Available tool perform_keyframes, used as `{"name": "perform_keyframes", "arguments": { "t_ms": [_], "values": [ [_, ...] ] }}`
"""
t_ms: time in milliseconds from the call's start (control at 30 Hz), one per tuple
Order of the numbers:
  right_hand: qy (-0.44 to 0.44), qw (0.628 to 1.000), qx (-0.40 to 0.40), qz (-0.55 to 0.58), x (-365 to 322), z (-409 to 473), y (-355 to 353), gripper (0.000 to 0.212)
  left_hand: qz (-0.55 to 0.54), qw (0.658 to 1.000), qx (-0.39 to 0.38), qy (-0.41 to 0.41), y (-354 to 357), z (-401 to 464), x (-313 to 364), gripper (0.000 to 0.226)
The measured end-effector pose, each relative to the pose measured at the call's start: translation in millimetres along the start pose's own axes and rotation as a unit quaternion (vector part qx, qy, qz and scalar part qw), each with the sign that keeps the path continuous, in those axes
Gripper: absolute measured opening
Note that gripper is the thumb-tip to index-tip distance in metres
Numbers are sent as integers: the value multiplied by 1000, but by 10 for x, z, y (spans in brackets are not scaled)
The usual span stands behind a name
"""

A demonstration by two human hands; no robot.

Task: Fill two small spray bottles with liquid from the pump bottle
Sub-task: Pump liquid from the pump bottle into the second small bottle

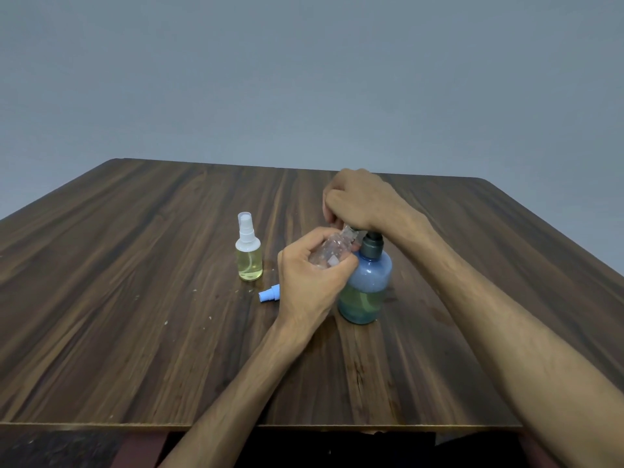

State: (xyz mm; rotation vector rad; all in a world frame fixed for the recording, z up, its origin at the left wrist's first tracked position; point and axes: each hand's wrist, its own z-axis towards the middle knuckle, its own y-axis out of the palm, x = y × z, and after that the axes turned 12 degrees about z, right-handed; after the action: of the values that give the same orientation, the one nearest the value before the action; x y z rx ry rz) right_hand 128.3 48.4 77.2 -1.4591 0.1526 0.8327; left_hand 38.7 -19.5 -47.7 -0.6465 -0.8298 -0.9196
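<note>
Left hand [312, 282] fingers wrapped round clear spray bottle [329, 253], tilted, neck up-right toward pump bottle [366, 282]; right hand [359, 201] curled, pressing pump.

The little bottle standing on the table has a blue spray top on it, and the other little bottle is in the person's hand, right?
Not quite. In the head view, the standing small bottle wears a white spray top; the blue spray top lies loose on the table. The left hand does hold the other small bottle.
</note>
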Motion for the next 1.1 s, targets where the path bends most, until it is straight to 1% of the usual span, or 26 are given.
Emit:
{"name": "perform_keyframes", "arguments": {
  "t_ms": [100, 133, 233, 267, 367, 400, 500, 533, 633, 667, 700, 767, 800, 867, 933, 1033, 1100],
  "values": [
    [-24, 999, 44, 1, 2, -5, -35, 28, -4, 1000, -3, -2, -5, -1, -16, 20],
    [-24, 999, 43, 1, 11, 2, -34, 28, -6, 1000, -3, -1, 0, -1, -16, 20],
    [-2, 1000, 5, -1, 12, 6, 22, 29, -23, 1000, 1, -13, 11, 3, 7, 20],
    [-1, 1000, 8, -1, 10, 6, 25, 27, -26, 1000, 2, -12, 11, 2, 7, 20],
    [-24, 998, 54, 5, 5, -1, -12, 24, -23, 1000, -4, -12, 11, -10, -11, 27],
    [-28, 998, 58, 5, 14, 7, -17, 24, -23, 1000, -3, -10, 10, -8, -16, 26],
    [-13, 1000, 5, -1, 38, 21, 21, 27, -18, 1000, 1, -2, 16, -6, -9, 21],
    [-15, 1000, 7, -1, 40, 27, 30, 27, -17, 1000, 2, -2, 11, -12, -6, 22],
    [-51, 995, 87, -1, 36, 42, 12, 30, -19, 1000, 3, 3, -5, -15, -19, 21],
    [-53, 995, 90, 2, 42, 51, 7, 30, -19, 1000, 1, 5, -2, -10, -20, 21],
    [-44, 997, 68, 5, 48, 51, 5, 28, -18, 1000, 0, 3, 7, -8, -16, 23],
    [-15, 1000, 0, -3, 49, 48, 28, 29, -14, 1000, -1, -4, 8, 4, -11, 27],
    [-12, 1000, -6, -10, 51, 50, 41, 30, -11, 1000, -1, -4, 4, 4, -13, 27],
    [-36, 999, 37, -15, 46, 58, 27, 27, -11, 1000, -5, 2, -5, 6, -24, 28],
    [-60, 995, 81, -18, 49, 50, 13, 16, -12, 1000, -7, 7, -12, -2, -18, 29],
    [-42, 998, 48, -16, 70, 33, 50, 15, -8, 1000, -9, 15, -6, 4, -21, 29],
    [-39, 998, 54, -15, 63, 34, 52, 21, -7, 1000, -10, 17, -14, -1, -19, 27]
  ]
}}
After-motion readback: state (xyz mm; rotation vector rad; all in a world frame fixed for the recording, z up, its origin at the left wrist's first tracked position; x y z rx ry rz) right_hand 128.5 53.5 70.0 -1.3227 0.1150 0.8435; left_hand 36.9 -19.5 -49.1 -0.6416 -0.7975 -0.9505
